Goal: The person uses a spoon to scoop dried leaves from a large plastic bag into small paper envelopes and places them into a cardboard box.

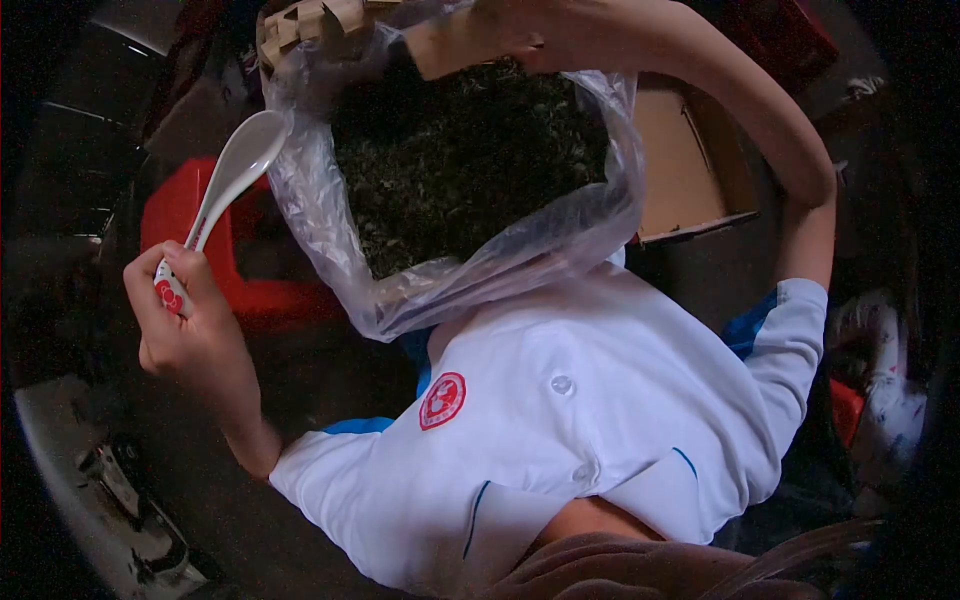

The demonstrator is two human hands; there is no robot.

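One spoon point(243, 158), white, red-patterned handle: the closed fingers of the left hand point(195, 325) grip it, bowl just beside the plastic bag's left edge. One plastic bag point(595, 222), clear, open: holds dark leafy material point(465, 165). Right hand point(515, 32): lies at the bag's far edge; finger state cannot be told. One cardboard box point(682, 180), open: stands beyond the bag's right edge

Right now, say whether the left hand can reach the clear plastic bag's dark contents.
Probably yes: the bag gapes open, its dark contents exposed, though the left hand holds a glossy white spoon.
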